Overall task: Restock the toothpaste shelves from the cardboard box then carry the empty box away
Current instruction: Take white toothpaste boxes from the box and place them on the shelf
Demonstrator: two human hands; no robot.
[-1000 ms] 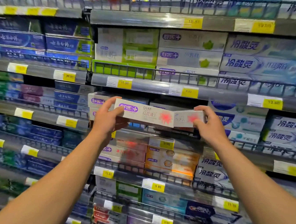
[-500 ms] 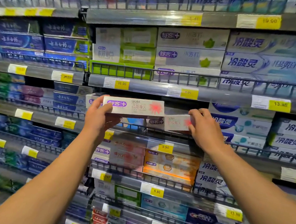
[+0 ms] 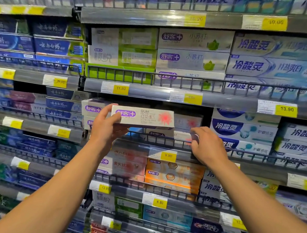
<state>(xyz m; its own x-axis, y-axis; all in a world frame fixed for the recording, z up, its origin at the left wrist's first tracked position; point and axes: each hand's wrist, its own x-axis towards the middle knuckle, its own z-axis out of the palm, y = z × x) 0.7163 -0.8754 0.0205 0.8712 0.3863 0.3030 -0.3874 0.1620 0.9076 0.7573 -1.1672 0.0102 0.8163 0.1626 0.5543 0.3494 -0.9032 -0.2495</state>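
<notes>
left hand (image 3: 106, 128) gripping toothpaste box (image 3: 142, 116), right hand (image 3: 207, 144) at shelf rail (image 3: 157, 140)

both bare forearms are stretched forward and upward. the left hand (image 3: 107, 128) is curled in a grip, thumb on top. the right hand (image 3: 209, 146) is held palm-down, fingers bent.

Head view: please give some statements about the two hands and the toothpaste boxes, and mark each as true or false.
1. The left hand grips a white toothpaste box with a red burst. True.
2. The right hand holds a blue box. False: it holds no blue box; it is at the shelf rail, by a white box.
3. The yellow price tag under the held box reads 9.90. True.
4. The held box stands upright on its end. False: it is held lengthwise.
</notes>
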